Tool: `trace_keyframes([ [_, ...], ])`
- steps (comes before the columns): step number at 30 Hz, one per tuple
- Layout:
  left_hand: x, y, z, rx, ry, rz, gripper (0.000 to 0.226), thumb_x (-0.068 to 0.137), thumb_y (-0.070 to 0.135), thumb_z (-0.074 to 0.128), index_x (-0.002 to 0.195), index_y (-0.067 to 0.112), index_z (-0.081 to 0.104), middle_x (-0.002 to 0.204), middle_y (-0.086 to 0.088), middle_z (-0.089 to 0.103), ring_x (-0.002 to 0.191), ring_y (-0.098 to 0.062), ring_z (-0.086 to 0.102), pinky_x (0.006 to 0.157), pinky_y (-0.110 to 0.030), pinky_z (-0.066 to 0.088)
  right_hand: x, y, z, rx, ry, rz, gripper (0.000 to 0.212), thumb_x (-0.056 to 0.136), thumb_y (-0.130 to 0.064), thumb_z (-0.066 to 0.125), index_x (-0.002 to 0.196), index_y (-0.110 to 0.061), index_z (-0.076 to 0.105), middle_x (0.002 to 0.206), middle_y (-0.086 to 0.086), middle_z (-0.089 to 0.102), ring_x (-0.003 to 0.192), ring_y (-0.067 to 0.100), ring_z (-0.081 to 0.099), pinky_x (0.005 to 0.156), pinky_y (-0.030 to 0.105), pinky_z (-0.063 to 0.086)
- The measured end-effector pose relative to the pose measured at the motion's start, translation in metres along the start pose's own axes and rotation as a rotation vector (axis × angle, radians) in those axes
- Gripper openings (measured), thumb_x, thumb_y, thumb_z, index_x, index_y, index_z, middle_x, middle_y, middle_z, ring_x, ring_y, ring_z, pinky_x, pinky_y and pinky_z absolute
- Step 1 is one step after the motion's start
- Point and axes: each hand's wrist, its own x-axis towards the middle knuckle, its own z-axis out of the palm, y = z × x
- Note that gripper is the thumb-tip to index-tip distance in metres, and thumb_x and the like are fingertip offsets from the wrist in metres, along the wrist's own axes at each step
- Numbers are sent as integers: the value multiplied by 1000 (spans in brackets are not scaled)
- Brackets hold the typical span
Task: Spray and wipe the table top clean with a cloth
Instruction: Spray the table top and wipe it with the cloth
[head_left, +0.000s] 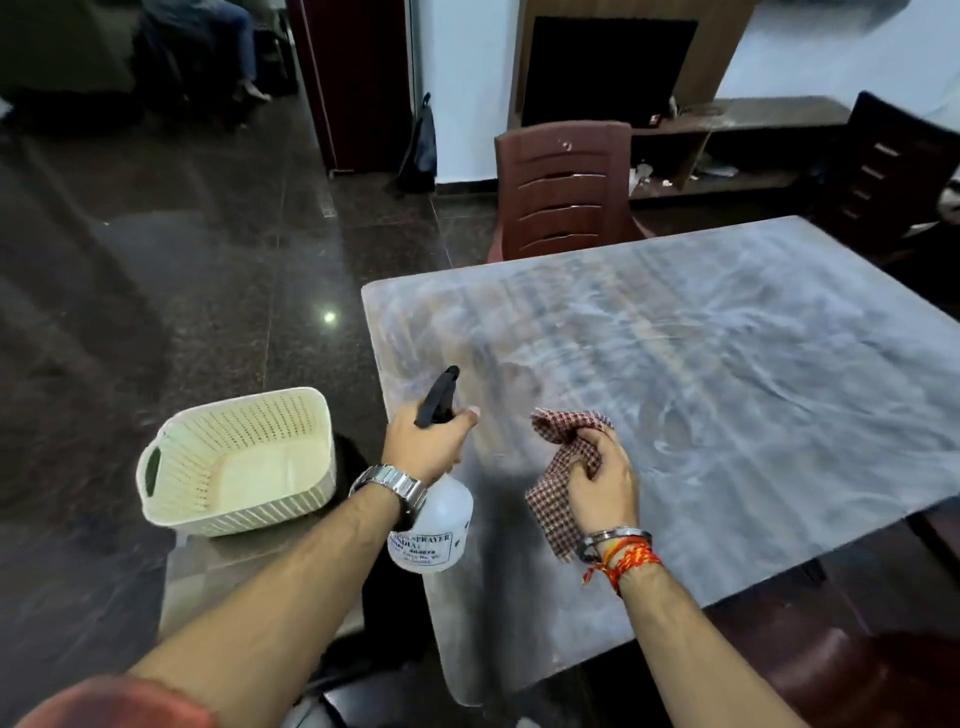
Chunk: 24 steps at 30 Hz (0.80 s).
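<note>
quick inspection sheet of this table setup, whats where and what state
surface: table top hazy with whitish smears, nothing resting on it
job's things: spray bottle upright, nozzle toward the table; checked cloth bunched, off the surface
clutter: empty white basket on a low stand left of the table
hands: left hand grips the bottle neck; right hand holds the cloth
cables: nothing seen
surroundings: brown chair at far edge, dark glossy floor
</note>
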Motion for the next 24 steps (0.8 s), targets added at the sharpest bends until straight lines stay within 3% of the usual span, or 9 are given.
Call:
trace_keyframes([
  [2, -8, 1, 20, -37, 68, -63, 41, 75, 37, 81, 83, -1, 69, 68, -9, 68, 53, -25, 60, 55, -30, 52, 2, 17, -19, -29, -45, 1, 36, 84, 0, 57, 118, -10, 63, 133, 6, 56, 123, 23, 51, 104, 28, 36],
  [4, -11, 0, 32, -3, 145, -102, 38, 72, 40, 82, 74, 8, 62, 70, -12, 68, 60, -29, 63, 59, -32, 54, 7, 24, -30, -58, -86, 0, 36, 84, -1, 58, 118, -12, 64, 132, 4, 56, 122, 23, 52, 103, 29, 38],
  [6, -14, 3, 41, 63, 185, -106, 35, 74, 33, 80, 62, 13, 54, 58, -8, 61, 55, -27, 59, 54, -29, 50, 12, 27, -37, -55, -112, -1, 36, 84, -1, 58, 118, -14, 64, 132, 4, 56, 121, 23, 52, 103, 30, 39],
  [13, -3, 4, 51, 107, 105, -137, 39, 68, 39, 85, 70, 4, 69, 50, -3, 55, 46, -22, 51, 54, -30, 44, 28, 24, -33, -48, -139, -35, 37, 83, -1, 58, 117, -14, 64, 131, 1, 57, 122, 19, 51, 102, 22, 32],
  [18, 11, 15, 58, 56, 153, -123, 42, 76, 27, 84, 61, 15, 47, 55, -3, 46, 49, -21, 44, 49, -25, 36, 40, 17, -27, -32, -140, -26, 34, 84, -1, 58, 116, -13, 65, 128, 1, 59, 119, 17, 52, 97, 17, 30],
  [21, 23, 22, 59, 33, 119, -130, 30, 75, 29, 84, 68, 11, 61, 59, -6, 55, 47, -20, 44, 51, -26, 39, 52, 14, -23, -37, -132, -25, 34, 84, -2, 58, 116, -14, 65, 127, 0, 59, 119, 18, 52, 97, 18, 31],
  [24, 32, 23, 59, 30, 44, -145, 36, 70, 35, 86, 79, 3, 72, 65, -14, 66, 51, -21, 48, 59, -34, 50, 63, 11, -18, -44, -122, -33, 34, 86, -6, 59, 119, -13, 63, 132, 1, 56, 124, 18, 49, 103, 22, 33],
])
